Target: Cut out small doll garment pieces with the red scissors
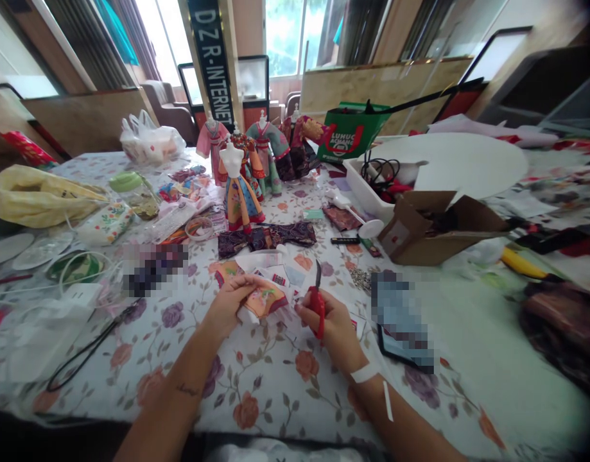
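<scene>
My left hand (228,305) pinches a small orange patterned fabric piece (262,301), which has white backing or paper attached. My right hand (332,327) grips small red-handled scissors (316,307), their thin blades pointing up and close to the fabric's right side. A white strip (364,372) is wrapped around my right wrist. Under both hands lies a floral tablecloth (256,398) with roses. Just beyond them rests a dark paisley fabric strip (266,237).
Several miniature dresses on white mannequin stands (241,186) crowd the far side. To the right are a cardboard box (420,231), a white bin with cables (372,183), and a large white disc (463,163). A yellow bag (37,196) and white cords (68,289) lie left. A blurred phone (400,321) sits right of my hand.
</scene>
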The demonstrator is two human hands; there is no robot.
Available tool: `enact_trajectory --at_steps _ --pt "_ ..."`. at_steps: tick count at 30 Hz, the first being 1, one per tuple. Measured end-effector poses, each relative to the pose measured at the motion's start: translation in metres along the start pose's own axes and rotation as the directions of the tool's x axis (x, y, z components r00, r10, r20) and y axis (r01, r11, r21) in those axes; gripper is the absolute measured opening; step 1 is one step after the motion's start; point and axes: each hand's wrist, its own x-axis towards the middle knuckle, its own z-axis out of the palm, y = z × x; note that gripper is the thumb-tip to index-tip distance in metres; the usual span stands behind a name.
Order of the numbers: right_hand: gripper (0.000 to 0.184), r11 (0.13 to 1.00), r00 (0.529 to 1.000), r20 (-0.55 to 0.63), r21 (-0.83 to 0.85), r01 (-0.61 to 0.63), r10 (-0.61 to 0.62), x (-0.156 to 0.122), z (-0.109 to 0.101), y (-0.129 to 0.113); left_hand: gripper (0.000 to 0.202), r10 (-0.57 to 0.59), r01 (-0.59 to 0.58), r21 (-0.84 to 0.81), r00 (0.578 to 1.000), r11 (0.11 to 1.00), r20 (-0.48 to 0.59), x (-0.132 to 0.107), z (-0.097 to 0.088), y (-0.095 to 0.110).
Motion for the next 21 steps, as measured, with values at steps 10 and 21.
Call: enact_trajectory --at_steps 10,21 --pt "0.024 1.0 1.0 0.03 -0.012 0.002 -0.002 -0.001 0.0008 0.0024 0.043 0.041 -0.044 0.107 0.999 0.993 0.027 -0.0063 0.0067 -0.0002" --pt "0.024 1.0 0.999 0.02 0.006 -0.03 0.029 -0.0045 0.0033 -0.0038 0.013 0.049 -0.054 0.103 0.998 0.993 0.047 -0.0034 0.0051 -0.0073"
